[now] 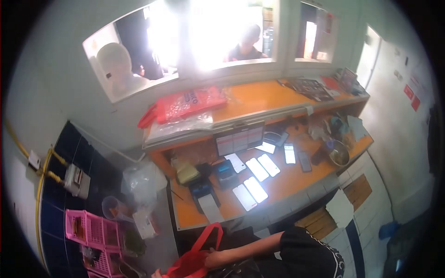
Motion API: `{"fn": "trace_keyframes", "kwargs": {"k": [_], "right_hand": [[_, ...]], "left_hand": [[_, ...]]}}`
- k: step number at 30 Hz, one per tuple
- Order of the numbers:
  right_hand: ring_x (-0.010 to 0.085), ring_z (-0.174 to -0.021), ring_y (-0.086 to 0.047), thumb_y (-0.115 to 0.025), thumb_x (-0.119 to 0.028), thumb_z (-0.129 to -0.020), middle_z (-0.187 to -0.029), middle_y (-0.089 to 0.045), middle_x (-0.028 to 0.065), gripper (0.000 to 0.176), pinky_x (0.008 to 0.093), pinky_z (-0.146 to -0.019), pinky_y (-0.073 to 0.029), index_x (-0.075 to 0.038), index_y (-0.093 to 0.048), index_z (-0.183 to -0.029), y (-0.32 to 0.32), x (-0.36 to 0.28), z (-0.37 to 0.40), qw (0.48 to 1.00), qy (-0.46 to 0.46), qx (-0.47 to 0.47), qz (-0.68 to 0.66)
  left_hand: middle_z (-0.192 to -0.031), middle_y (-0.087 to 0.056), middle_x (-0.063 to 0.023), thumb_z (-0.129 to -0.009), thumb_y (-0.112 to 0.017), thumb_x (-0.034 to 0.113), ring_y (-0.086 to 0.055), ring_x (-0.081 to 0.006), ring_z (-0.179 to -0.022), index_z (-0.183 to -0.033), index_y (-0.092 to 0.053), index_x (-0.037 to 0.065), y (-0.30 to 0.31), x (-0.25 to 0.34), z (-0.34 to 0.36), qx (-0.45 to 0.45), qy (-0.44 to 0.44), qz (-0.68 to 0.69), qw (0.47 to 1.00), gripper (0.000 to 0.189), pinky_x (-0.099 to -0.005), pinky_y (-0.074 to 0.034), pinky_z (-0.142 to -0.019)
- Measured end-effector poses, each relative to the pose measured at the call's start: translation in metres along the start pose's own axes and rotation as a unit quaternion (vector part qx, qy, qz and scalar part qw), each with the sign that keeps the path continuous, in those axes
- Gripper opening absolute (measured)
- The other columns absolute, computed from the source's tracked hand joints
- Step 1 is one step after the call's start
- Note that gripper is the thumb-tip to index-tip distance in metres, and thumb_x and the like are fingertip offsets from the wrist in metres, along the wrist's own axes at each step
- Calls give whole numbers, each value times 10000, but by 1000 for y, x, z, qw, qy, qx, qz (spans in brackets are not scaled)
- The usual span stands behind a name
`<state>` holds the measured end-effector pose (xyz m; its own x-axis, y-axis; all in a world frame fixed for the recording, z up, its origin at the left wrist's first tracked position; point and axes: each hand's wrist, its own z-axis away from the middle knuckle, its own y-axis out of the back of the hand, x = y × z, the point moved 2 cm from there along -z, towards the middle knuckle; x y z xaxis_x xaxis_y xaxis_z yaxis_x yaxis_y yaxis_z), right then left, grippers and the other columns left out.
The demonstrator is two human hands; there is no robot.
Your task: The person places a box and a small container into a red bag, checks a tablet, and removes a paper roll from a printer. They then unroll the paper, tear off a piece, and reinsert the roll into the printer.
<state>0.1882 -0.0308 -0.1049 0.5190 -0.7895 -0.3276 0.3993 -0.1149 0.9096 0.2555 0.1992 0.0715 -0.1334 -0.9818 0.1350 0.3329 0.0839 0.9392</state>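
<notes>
Bag [189, 265], red and seemingly cloth, sits with the right hand [214, 259] at its edge and the left hand [156, 274] beside it, fingers too indistinct to tell pinching from spread; likely light, limp and grippy, it is best taken by the handle [203, 239], with phones [256, 190] on the table [283, 186] beyond

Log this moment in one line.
right hand: holding red bag | left hand: at bag's edge, partly cut off | desk: lit phones, monitor
</notes>
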Motion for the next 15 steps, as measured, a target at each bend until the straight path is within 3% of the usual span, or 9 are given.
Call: {"fn": "trace_keyframes", "kwargs": {"k": [2,4,6,7,9,10,12,14,15], "right_hand": [[290,-1088,-606,-562,-345,-882,-1073,-670,9,222,755,-989,-364,-248,-730,-989,23,-12,20,998,-7,58,-34],[293,-1095,-603,-566,-338,-874,-1051,-672,4,230,739,-1100,-260,-272,-726,-1026,20,-19,13,990,13,138,-22],[294,-1103,-600,-570,-330,-867,-1034,-674,5,250,710,-1174,-147,-290,-719,-1064,18,-23,8,971,42,235,-4],[286,-1063,-611,-587,-317,-842,-984,-676,6,220,660,-1167,-212,-253,-722,-1004,26,-27,10,987,27,160,6],[272,-1012,-624,-590,-301,-839,-953,-676,3,184,587,-1105,-315,-235,-715,-956,21,-30,3,976,33,213,17],[265,-986,-630,-591,-293,-837,-938,-676,2,167,551,-1074,-367,-226,-711,-932,19,-34,1,970,38,240,20],[252,-950,-641,-586,-277,-848,-924,-679,17,136,446,-873,-451,-195,-690,-877,33,-39,5,982,23,188,-19],[267,-994,-662,-597,-260,-860,-978,-700,53,156,460,-875,-475,-169,-699,-933,60,-42,13,991,-2,107,-80],[274,-1014,-666,-602,-248,-863,-1003,-705,67,166,462,-879,-484,-154,-699,-960,75,-39,20,987,9,86,-133]], "left_hand": [[-1343,-586,-163,-598,-912,305,-509,-398,-1281,-1429,-499,172,17,28,-9,29,-65,-75,995,938,-491,-440,-1051],[-1231,-641,-170,-716,-888,279,-604,-354,-1155,-1343,-579,82,63,101,0,25,-200,-116,973,726,-451,-505,-977],[-1244,-595,-182,-687,-885,249,-596,-369,-1125,-1346,-532,53,49,119,-10,20,-288,-99,952,773,-448,-486,-969],[-1282,-578,-174,-648,-893,270,-580,-364,-1163,-1392,-483,87,34,119,-25,0,-255,-106,961,870,-453,-487,-974],[-1358,-545,-159,-570,-908,313,-548,-355,-1239,-1486,-384,154,7,108,-64,-40,-184,-122,974,1066,-463,-489,-985],[-1315,-586,-167,-628,-859,263,-575,-363,-1209,-1432,-465,147,0,105,-77,-9,-174,-116,978,903,-467,-497,-970],[-1215,-654,-186,-723,-769,195,-630,-370,-1130,-1303,-595,116,-4,84,-94,0,-145,-93,985,611,-472,-515,-934],[-1101,-706,-209,-795,-685,158,-684,-367,-1032,-1152,-695,66,1,61,-111,-25,-112,-45,992,369,-475,-534,-895],[-1027,-712,-220,-817,-607,111,-699,-368,-985,-1078,-718,45,15,55,-106,32,-114,-19,993,291,-464,-540,-873]]}}
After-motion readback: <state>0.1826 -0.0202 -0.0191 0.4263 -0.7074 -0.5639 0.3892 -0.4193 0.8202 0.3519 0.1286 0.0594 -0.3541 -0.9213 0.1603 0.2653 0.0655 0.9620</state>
